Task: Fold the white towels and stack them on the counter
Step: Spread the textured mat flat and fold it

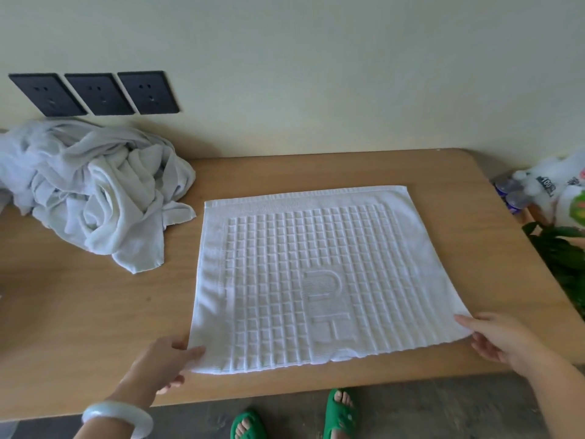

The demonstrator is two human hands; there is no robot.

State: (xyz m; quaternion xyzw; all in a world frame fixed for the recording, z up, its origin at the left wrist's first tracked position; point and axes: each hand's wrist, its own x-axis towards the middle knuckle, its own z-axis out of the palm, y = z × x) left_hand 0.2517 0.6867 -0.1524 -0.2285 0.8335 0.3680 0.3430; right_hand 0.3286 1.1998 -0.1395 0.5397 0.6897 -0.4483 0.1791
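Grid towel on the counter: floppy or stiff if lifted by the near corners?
Likely floppy: towel lies flat, its near edge ripples between left hand and right hand. Thick raised weave suggests moderate weight; middle would probably sag.

Flat towel (pixel 316 280): white, raised grid weave with embossed lettering, plain border. Spread smooth on the wooden counter (pixel 95 312), near edge close to the counter's front. Towel heap (pixel 95 191): white, crumpled, unfolded, at counter's back-left, just beside the flat towel's far-left corner.
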